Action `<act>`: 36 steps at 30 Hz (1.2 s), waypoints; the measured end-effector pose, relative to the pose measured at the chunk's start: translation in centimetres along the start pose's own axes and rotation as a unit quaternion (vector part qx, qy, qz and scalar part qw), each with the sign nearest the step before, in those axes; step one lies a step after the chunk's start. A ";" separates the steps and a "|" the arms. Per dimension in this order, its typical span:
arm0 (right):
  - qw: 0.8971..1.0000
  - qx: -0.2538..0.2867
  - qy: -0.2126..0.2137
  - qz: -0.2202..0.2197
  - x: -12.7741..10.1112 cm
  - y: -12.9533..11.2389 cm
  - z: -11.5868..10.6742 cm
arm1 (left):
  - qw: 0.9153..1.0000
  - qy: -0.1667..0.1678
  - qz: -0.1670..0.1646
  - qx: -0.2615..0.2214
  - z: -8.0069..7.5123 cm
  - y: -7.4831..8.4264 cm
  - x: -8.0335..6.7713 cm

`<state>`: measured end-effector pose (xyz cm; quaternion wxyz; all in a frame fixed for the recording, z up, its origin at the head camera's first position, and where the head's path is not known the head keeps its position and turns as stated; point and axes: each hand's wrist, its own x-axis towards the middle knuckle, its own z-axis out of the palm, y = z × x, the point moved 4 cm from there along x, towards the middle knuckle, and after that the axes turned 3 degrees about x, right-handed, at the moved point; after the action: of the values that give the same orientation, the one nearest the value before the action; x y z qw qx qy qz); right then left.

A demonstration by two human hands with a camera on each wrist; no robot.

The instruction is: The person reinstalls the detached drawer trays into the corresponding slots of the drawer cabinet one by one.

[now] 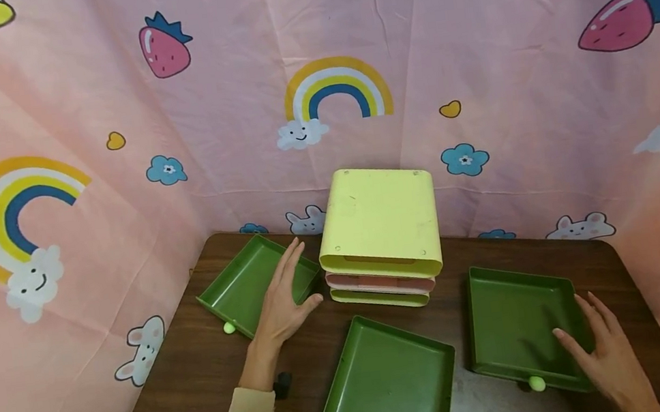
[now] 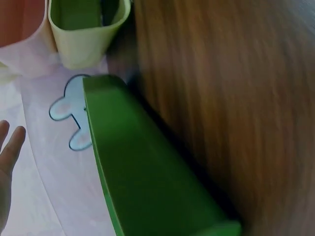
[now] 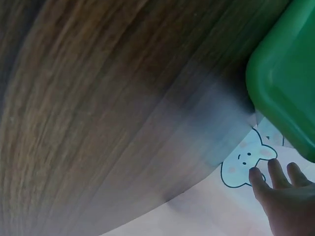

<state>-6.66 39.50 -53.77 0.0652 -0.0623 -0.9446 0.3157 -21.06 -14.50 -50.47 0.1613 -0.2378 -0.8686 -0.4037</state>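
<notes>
My left hand (image 1: 281, 308), fingers extended and thumb spread, hovers over the right side of a green drawer (image 1: 232, 293) that lies at an angle on the left. At the far right, my right hand (image 1: 610, 353) is spread beside the right edge of another green drawer (image 1: 514, 321), its thumb over the drawer's inside. Both drawers have a light green round knob. Neither hand holds anything. A third green drawer (image 1: 388, 381) lies front center. The left wrist view shows a green drawer wall (image 2: 133, 167) and a few left fingertips; in the right wrist view, a drawer corner (image 3: 290, 83) appears above my fingers.
Behind the drawers stands a stacked drawer frame (image 1: 381, 217), with yellow, pink and green tiers and open fronts. A small black object (image 1: 282, 383) is by the left wrist. The brown wooden table (image 1: 174, 397) is surrounded by a pink printed cloth (image 1: 231, 108).
</notes>
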 end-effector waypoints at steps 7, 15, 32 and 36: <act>1.000 0.012 -0.019 0.019 0.0 0.8 0.1 | 0.998 0.020 0.027 -0.052 0.7 0.5 1.2; 0.986 0.072 -0.109 0.103 0.7 2.4 0.1 | 0.991 0.016 0.027 -0.127 1.5 0.7 3.2; 0.966 0.141 -0.164 0.144 0.6 5.0 0.5 | 0.984 0.011 0.034 -0.172 0.5 5.3 5.7; 0.967 0.162 -0.163 0.115 0.4 5.3 0.3 | 0.983 0.004 0.031 -0.181 0.6 5.3 5.9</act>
<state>-6.71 43.60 -57.24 -0.1169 -0.1067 -0.8653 0.4756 -23.16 -9.44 -44.75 0.1311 -0.2882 -0.7731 -0.5496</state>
